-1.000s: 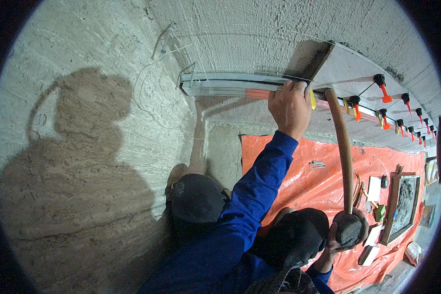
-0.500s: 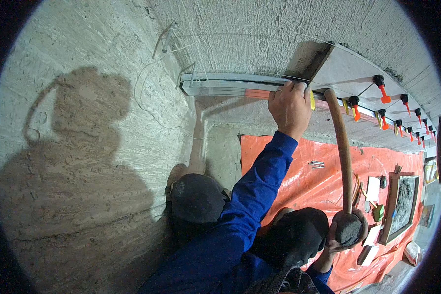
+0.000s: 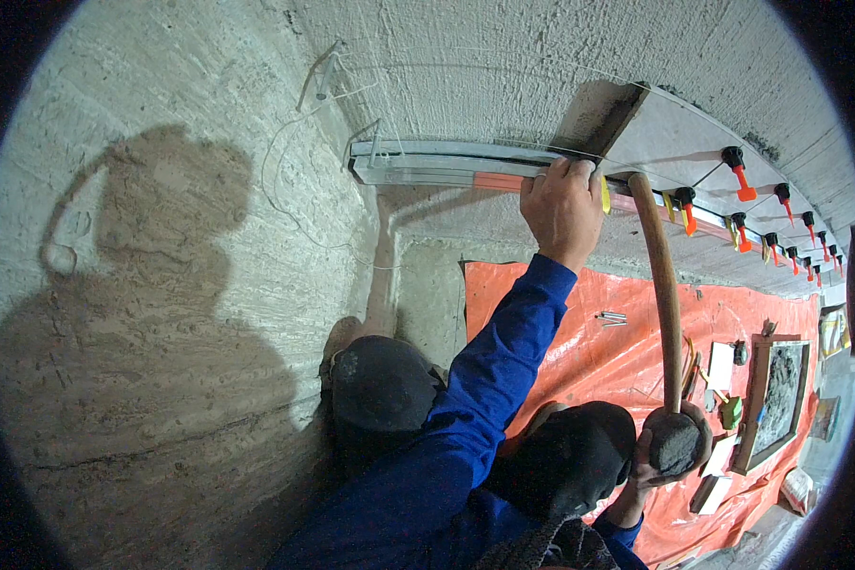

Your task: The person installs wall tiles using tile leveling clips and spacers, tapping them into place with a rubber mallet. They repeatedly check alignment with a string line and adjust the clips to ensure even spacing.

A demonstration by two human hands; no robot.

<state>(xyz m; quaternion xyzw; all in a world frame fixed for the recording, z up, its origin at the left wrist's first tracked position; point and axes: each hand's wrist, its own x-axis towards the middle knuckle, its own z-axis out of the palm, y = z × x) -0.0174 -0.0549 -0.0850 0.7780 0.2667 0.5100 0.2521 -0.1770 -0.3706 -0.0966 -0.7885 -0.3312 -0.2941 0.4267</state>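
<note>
Rough grey concrete (image 3: 285, 218) at left, crossed by one large shadow (image 3: 176, 228); ribbed pale wall (image 3: 465, 90) above; orange sheet (image 3: 598, 361) spread below. Left arm stretched up and slightly right in a blue sleeve (image 3: 499, 375), back of the left hand (image 3: 562, 214) facing the camera, wrist nearly straight, fingers bent and closed over the upper edge of one long metal bar (image 3: 427, 169), just beside the corner of a pale slab (image 3: 660, 128). Right hand (image 3: 644, 468) low, beside the right knee (image 3: 589, 461), fingers gripping around the dark head of one mallet (image 3: 668, 304); wooden handle pointing upward, its end near the bar; contact there impossible to tell. Along the slabs, at least ten red clips (image 3: 739, 176) with black caps. Fixed at upper left, two metal pins (image 3: 327, 76) with thin cord. On the sheet, three white pieces (image 3: 720, 367), one green object (image 3: 731, 412) and one framed tray (image 3: 753, 408) of grey material.
</note>
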